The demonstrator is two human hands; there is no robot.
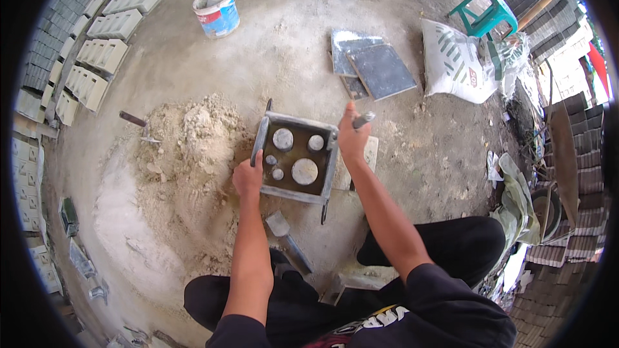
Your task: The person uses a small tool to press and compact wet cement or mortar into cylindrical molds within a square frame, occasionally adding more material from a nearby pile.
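A square grey metal mould frame [293, 194] lies in front of me, with a bar handle at its upper left and lower right corners. Inside it, round pale cylinders [304, 171] of differing sizes stand in a brownish fill. My left hand [247, 176] is closed on the frame's left side, thumb up along the edge. Just past the frame's right side, my right hand [352, 134] is closed around a short grey metal bar [365, 120], whose rounded end sticks out toward the right. The rest of that bar is hidden in the fist.
Left of the mould rises a sand heap [193, 135] with a trowel [133, 118] in it. A flat-headed tool [278, 224] lies near my feet. Beyond are a bucket [216, 13], flat plates [382, 71], a white sack [454, 61], a green stool [485, 14] and pale blocks [102, 55].
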